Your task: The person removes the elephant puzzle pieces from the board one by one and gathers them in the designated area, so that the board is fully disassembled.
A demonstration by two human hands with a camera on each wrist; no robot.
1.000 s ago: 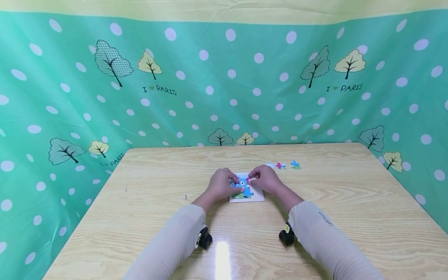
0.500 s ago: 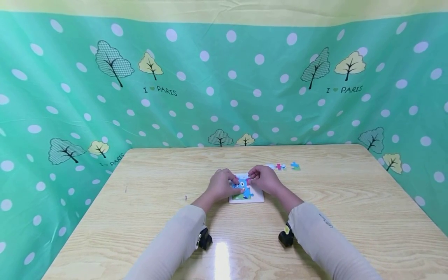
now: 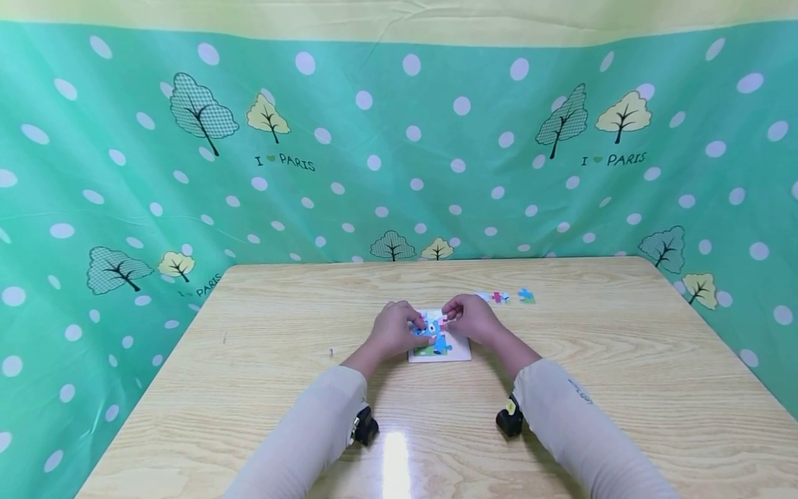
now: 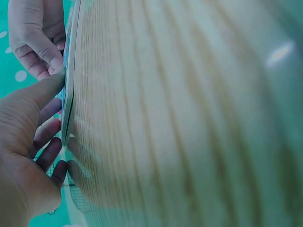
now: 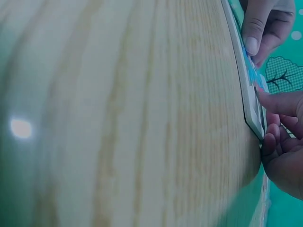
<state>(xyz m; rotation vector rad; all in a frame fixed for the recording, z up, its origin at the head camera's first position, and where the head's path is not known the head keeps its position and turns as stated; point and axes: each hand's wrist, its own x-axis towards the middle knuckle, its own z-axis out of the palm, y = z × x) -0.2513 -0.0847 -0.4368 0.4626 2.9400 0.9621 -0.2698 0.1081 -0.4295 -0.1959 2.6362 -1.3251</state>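
Observation:
A jigsaw puzzle in a white tray [image 3: 460, 351] lies at the middle of the table, partly covered by both hands. Its joined pieces [image 3: 440, 344] show a blue cartoon figure on green. My left hand [image 3: 394, 328] rests on the puzzle's left side, thumb and fingers spread over the pieces; in the left wrist view its thumb touches the top near the tray edge [image 4: 69, 109]. With thumb and fingertips, my right hand [image 3: 472, 319] pinches a small pink-and-white puzzle piece [image 3: 443, 321] at the upper right of the joined ones. The right wrist view shows that thumb low against the tray.
Loose puzzle pieces lie behind my right hand, including a pink one [image 3: 497, 296] and a blue-green one [image 3: 526, 296]. The wooden table [image 3: 280, 319] ends at a green dotted curtain [image 3: 349, 138]. Black wrist cameras [image 3: 364, 425] hang under both sleeves.
Both hands stay nearly in place. The piece at my right fingertips shifts slightly and shows paler pink now than before. The loose pieces have not moved.

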